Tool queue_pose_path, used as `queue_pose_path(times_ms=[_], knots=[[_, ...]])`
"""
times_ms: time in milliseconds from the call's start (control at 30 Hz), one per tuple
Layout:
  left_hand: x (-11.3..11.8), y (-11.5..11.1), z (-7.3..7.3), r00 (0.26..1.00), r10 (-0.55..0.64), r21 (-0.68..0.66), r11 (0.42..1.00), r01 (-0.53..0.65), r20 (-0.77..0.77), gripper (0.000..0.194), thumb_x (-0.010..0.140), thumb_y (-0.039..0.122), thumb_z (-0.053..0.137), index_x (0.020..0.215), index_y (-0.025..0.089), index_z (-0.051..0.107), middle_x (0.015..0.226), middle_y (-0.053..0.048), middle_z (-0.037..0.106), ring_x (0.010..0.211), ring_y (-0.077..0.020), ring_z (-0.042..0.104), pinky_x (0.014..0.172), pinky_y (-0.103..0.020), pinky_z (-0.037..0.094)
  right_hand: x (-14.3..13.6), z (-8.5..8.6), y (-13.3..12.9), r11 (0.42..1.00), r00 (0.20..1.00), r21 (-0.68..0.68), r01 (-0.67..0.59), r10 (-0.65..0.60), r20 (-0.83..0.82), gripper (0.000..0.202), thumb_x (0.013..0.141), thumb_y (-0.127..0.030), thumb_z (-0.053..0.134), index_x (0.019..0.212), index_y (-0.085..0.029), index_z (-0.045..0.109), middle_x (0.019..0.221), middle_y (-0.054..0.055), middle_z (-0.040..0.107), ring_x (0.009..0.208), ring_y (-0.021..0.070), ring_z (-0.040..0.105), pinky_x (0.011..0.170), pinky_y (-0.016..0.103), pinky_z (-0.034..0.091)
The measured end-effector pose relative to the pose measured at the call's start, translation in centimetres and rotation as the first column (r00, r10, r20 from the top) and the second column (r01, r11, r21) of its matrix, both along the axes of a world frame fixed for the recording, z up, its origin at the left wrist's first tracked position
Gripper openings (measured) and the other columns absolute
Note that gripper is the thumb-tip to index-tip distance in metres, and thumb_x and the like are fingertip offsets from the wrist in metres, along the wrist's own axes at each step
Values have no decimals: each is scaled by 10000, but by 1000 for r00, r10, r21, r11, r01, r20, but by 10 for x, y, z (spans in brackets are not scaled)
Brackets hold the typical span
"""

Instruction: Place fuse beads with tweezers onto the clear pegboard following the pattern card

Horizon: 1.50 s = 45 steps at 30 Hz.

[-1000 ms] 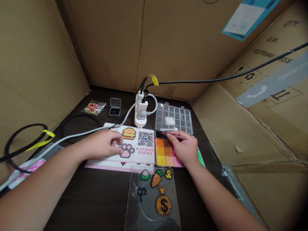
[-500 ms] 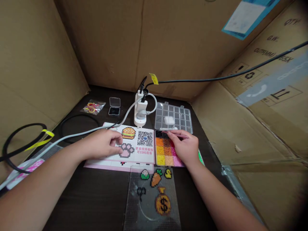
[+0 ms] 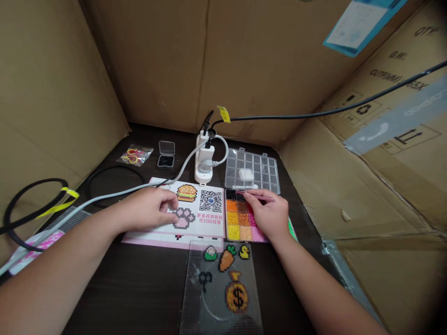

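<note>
My right hand (image 3: 270, 211) pinches pink tweezers (image 3: 260, 196), whose tips reach into the black beads (image 3: 231, 195) at the back left of the bead box (image 3: 233, 218). Orange, yellow, brown and pink beads fill other compartments; my hand covers part of the box. My left hand (image 3: 150, 208) rests on the printed pattern sheet (image 3: 209, 228), thumb and fingers apart, holding nothing. The sheet shows a burger, a pink paw and a QR code. Closer to me lies a clear pegboard (image 3: 195, 311) bearing bead figures: a carrot (image 3: 227, 259), a duck (image 3: 244, 252), a money bag (image 3: 236, 295) and a small black outline (image 3: 205, 279).
The bead box's clear lid (image 3: 268, 170) lies open behind it. A white power strip (image 3: 203, 174) with cables stands at the back middle. Further left are a small black-filled case (image 3: 166, 161) and a plastic bag (image 3: 134, 154). Cardboard walls (image 3: 157, 60) surround the table.
Almost nothing differs. Both hands keep their places, and the tweezers' tips stay at the black beads. The view has shifted very slightly.
</note>
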<state>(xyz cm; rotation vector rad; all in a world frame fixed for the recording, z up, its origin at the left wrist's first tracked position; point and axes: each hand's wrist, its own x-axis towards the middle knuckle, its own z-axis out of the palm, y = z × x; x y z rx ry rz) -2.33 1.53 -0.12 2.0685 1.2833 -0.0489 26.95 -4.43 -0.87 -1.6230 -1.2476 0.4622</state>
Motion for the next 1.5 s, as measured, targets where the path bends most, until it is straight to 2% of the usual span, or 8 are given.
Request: queue_pose_path(times_ms=[1133, 1500], knots=[[1, -1, 2, 999, 30, -21, 999, -30, 11, 271, 685, 463, 668, 816, 226, 660, 635, 21, 576, 584, -141, 498, 559, -255, 300, 2, -3, 0, 1000, 1000, 0, -25, 25, -4, 104, 720, -306, 737, 706, -205, 759, 742, 57, 773, 691, 193, 727, 695, 354, 623], [1, -1, 3, 1000, 15, -11, 1000, -15, 10, 265, 691, 460, 663, 811, 223, 653, 643, 21, 571, 591, -149, 497, 557, -265, 313, 2, -2, -1, 1000, 1000, 6, 5, -4, -29, 124, 710, -315, 769, 712, -191, 761, 756, 70, 776, 706, 209, 734, 723, 369, 618]])
